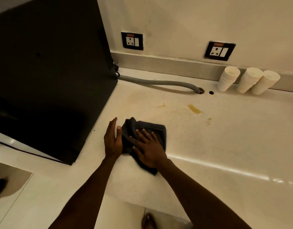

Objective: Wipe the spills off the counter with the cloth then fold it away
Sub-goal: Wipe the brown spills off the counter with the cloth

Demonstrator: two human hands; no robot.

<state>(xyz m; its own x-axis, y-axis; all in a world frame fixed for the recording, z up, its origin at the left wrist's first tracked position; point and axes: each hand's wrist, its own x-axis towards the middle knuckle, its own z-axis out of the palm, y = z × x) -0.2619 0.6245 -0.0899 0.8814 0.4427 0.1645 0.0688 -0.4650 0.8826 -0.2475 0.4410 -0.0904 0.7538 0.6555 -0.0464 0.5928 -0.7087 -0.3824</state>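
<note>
- Head view, centre: my right hand [149, 149] lies flat on the dark cloth [157, 129], fingers [146, 132] spread and released, pressing down rather than gripping.
- Head view, just left of the cloth: my left hand [113, 141] stands on its edge with the palm facing the cloth. Its fingers are straight and released, and the thumb [119, 132] touches the cloth's bunched left side.
- The cloth is crumpled into a rough bundle and rests on the pale table [225, 146], near its front edge. One corner trails toward me beneath my right wrist.
- Beyond the cloth, toward the wall: a yellowish-brown spill streak [194, 109] lies on the table, well apart from the cloth. A smaller streak [161, 106] sits to its left, and a faint spot [209, 119] to its right.
- Left of the frame: a large black appliance [51, 71] stands on the table, near my left hand.
- Behind it: a grey corrugated hose [159, 82] runs from the appliance's rear corner along the table into a hole [201, 90]. A second, smaller hole [211, 92] lies just beside the first.
- Far right, against the wall: three stacks of white paper cups [248, 80] lean on the backsplash.
- On the wall: two black-framed sockets [132, 41], one above the hose and one nearer the cups.
- Bottom edge: floor tiles [18, 204] and part of a foot [148, 221], blurred.
</note>
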